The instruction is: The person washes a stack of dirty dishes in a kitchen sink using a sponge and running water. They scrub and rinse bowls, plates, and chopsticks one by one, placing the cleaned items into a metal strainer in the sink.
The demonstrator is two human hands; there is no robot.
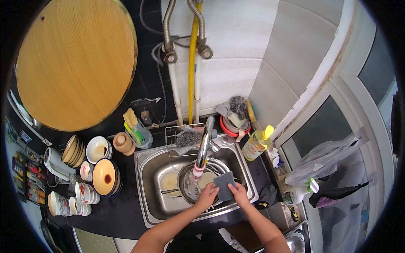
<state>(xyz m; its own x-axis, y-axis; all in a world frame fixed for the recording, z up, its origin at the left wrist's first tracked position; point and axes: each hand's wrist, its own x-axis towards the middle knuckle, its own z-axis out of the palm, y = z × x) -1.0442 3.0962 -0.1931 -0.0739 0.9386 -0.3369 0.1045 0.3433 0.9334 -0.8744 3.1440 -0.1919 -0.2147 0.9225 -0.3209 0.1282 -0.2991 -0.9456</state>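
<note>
Over the sink (pixel 145 202) I hold a flat, dark grey scouring pad (pixel 225 187). My right hand (pixel 239 195) grips its right side, with the thumb across the face. At the pad's left edge, the fingers of my left hand (pixel 206 197) are closed and seem to pinch it; their tips are partly hidden. Below both hands, a round metal basin (pixel 181 180) sits in the sink with dishes inside. The tap (pixel 205 145) reaches over that basin, its pink-tipped spout (pixel 198 171) pointing down. A pale bowl (pixel 169 182) with a utensil handle lies left of the basin.
Stacked bowls (pixel 108 177) and patterned cups (pixel 86 193) crowd the left counter. Behind the sink are a wire rack (pixel 171 131) with a steel scrubber (pixel 188 137) and a utensil holder (pixel 142 135). A yellow-capped bottle (pixel 256 145) and spray bottle (pixel 295 194) stand at right.
</note>
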